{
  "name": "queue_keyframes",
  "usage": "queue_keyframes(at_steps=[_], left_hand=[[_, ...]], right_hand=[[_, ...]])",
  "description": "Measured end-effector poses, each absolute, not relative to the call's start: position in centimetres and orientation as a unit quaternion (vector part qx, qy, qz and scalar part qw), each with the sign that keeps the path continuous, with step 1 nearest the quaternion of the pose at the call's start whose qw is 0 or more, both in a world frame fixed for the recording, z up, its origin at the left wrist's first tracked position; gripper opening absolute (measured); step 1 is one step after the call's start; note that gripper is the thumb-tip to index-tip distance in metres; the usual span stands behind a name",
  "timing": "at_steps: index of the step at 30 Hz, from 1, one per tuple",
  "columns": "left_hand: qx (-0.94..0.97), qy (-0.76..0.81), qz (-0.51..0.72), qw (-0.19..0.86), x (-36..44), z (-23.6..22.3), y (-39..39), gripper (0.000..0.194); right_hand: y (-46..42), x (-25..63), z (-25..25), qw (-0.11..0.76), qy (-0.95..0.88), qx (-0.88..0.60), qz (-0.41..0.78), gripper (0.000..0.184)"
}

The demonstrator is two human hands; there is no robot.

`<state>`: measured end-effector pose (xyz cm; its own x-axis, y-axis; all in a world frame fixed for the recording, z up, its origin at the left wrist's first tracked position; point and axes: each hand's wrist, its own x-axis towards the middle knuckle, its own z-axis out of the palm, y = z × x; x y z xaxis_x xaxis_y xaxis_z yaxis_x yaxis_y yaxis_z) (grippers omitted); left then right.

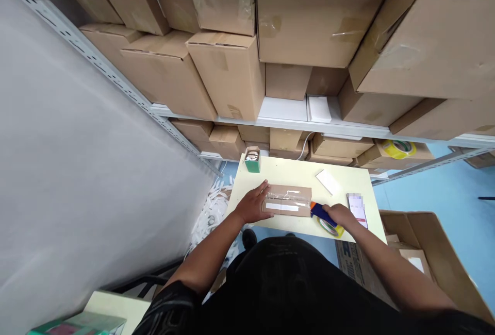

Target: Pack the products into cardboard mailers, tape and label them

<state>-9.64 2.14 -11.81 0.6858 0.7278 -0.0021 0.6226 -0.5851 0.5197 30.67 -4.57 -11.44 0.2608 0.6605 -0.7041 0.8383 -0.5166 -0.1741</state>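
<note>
A small flat cardboard parcel (pixel 288 200) with a white label and clear tape across it lies on a pale yellow table (pixel 301 174). My left hand (pixel 253 203) rests flat on the parcel's left end, fingers stretched out. My right hand (pixel 340 215) is closed round a tape dispenser (pixel 324 217) with a blue handle, an orange tip and a yellow roll. The dispenser's tip touches the parcel's right end.
A green box (pixel 252 160) stands at the table's far left corner, with a white card (pixel 328 181) and a phone (pixel 356 207) to the right. Shelves of cardboard boxes (pixel 228 67) rise behind. An open carton (pixel 421 252) sits on the blue floor at right. White scraps (pixel 211 211) litter the floor at left.
</note>
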Motion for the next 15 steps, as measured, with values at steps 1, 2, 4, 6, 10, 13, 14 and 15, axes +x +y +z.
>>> queue_keyframes(at_steps=[1,2,4,6,10,13,14,15], left_hand=[[0.884,0.379,0.109,0.253,-9.7,-11.8,2.2,0.115],[0.883,0.375,0.114,0.257,-9.8,-11.9,2.1,0.11],[0.882,0.369,0.127,0.265,-9.9,-12.0,2.0,0.094],[0.876,0.373,0.14,0.272,-9.9,-12.2,1.8,0.082],[0.836,0.434,0.162,0.294,-9.7,-12.9,1.1,0.092],[0.799,0.478,0.159,0.329,-9.6,-13.2,0.7,0.098],[0.788,0.487,0.151,0.344,-9.6,-13.1,0.6,0.098],[0.779,0.494,0.142,0.358,-9.5,-13.0,0.6,0.097]], right_hand=[[-5.6,30.5,-11.7,0.1,0.475,0.799,-0.356,0.067],[-6.4,30.3,-11.9,0.086,0.475,0.811,-0.331,0.066],[-7.5,29.6,-12.2,0.073,0.49,0.824,-0.276,0.062],[-7.8,28.6,-12.7,0.078,0.518,0.824,-0.218,0.059],[-6.6,27.0,-14.4,0.077,0.543,0.816,-0.184,0.051],[-6.1,26.7,-15.6,0.078,0.54,0.81,-0.214,0.046],[-6.2,26.7,-16.0,0.079,0.539,0.81,-0.217,0.043],[-6.4,26.8,-16.2,0.077,0.539,0.811,-0.216,0.04]])
